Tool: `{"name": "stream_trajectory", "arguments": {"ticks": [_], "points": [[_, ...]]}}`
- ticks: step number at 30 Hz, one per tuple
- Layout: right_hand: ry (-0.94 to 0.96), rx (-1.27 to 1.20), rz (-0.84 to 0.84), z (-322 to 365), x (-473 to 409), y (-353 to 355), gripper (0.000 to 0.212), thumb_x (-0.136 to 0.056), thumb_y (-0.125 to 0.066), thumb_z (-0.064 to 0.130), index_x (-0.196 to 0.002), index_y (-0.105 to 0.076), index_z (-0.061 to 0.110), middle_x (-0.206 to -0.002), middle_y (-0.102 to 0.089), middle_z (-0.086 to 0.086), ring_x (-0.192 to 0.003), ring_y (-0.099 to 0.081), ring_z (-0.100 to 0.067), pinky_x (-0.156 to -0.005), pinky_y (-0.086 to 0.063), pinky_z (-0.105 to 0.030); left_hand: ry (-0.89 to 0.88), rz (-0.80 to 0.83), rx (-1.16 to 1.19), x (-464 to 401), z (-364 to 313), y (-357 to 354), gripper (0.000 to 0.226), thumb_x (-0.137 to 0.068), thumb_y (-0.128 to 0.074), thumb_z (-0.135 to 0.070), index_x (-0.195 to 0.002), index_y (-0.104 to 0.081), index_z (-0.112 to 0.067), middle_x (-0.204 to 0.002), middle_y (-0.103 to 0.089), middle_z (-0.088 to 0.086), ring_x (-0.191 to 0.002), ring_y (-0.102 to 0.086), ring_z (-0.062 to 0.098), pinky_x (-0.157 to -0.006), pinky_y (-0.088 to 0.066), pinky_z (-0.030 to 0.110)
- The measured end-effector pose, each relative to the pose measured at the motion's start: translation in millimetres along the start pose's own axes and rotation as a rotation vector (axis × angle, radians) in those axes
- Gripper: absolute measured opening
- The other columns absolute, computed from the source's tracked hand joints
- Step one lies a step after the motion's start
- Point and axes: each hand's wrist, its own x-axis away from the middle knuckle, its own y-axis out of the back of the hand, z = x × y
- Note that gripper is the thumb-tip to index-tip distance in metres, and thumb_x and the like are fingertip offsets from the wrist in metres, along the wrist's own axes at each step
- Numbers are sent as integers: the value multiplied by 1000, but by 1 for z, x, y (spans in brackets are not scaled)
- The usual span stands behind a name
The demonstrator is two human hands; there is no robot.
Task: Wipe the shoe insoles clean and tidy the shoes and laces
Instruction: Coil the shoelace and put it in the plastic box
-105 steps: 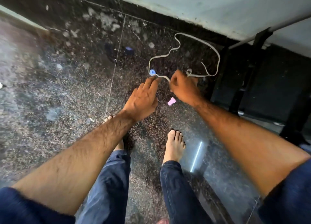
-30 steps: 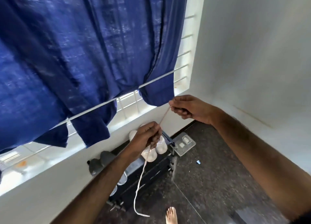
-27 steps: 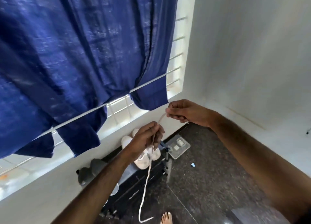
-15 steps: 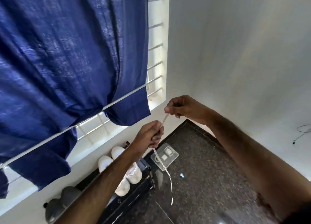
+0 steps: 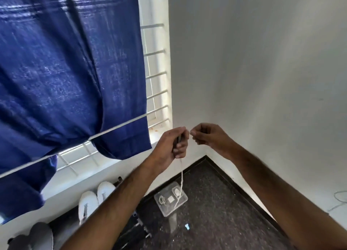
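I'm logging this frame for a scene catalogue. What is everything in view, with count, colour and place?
shoelace: one, white, hanging from the hands toward the floor
white shoes: two, on the black rack under the window
grey shoes: apparently two, bottom left on the rack
clear box: one, transparent, on the dark floor, small white items inside
curtain: one, blue, over the window
window grille: one, white, beside the curtain
left hand: grips the shoelace
right hand: pinches the lace's upper end
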Motion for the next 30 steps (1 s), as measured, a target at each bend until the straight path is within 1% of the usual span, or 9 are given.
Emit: {"name": "stream_trajectory", "arguments": {"ticks": [2,5,7,9,12,17,24,27,30], "points": [[-68,-89,1,-16,7,15,8,-95,-68,14,-94,-68,6,-81,-74,-5,-72,-67,-15,-77,-54,-32,-27,-37,42,-12,1,-26,34,-105,-43,-27,-79,-59,-11,-55,-37,2,-44,-32,13,-45,-29,25],[-176,-121,63,-38,21,20,33,-108,-47,25,-113,-65,-2,-102,-75,-18,-98,-73,-32,-97,-53,-44,-77,-103,119,-28,0,-52,33,-106,-43,-23,-87,-66,-7,-65,-59,9,-51,-55,20,-51,-50,29],[-197,-232,171,-46,33,22,47,-112,-34,32,-117,-66,-3,-95,-71,-21,-95,-70,-36,-102,-50,-47,-95,-127,154,-38,-4,-61,34,-107,-40,-18,-96,-68,-3,-73,-68,14,-61,-66,23,-59,-57,32],[-193,-358,245,-50,47,23,50,-111,-35,37,-106,-69,1,-74,-54,-11,-74,-59,-25,-94,-51,-44,-94,-142,181,-46,-9,-67,34,-107,-37,-17,-101,-68,-2,-77,-72,15,-65,-70,24,-64,-61,35],[-172,-412,237,-56,62,25,42,-103,-51,43,-90,-65,5,-67,-32,-4,-64,-40,-18,-80,-47,-36,-94,-154,205,-52,-16,-72,32,-107,-38,-18,-99,-64,-2,-76,-73,16,-63,-72,25,-63,-62,35],[-318,-252,204,-55,64,42,37,-103,-56,38,-77,-61,12,-65,-35,1,-55,-35,-12,-63,-43,-27,-114,-145,173,-56,-19,-82,38,-108,-38,-24,-92,-62,-1,-74,-75,17,-63,-74,28,-59,-61,35],[-478,-109,18,-20,29,75,34,-108,-46,30,-75,-51,20,-56,-33,8,-46,-29,-7,-47,-29,-20,-31,-31,156,-58,-13,-84,45,-107,-40,-29,-91,-69,3,-92,-75,26,-81,-76,36,-72,-62,45],[-465,-83,-60,21,5,89,38,-109,-40,29,-72,-42,22,-49,-29,11,-37,-24,-4,-39,-23,-17,15,16,87,-59,-5,-86,46,-106,-42,-26,-90,-75,3,-98,-75,29,-86,-76,38,-79,-62,45],[-377,-24,-58,72,-12,96,34,-109,-43,33,-78,-48,20,-49,-28,11,-36,-23,-3,-35,-21,-16,89,13,18,-64,3,-86,44,-106,-43,-24,-104,-74,6,-108,-73,29,-100,-74,40,-92,-60,46]]}}
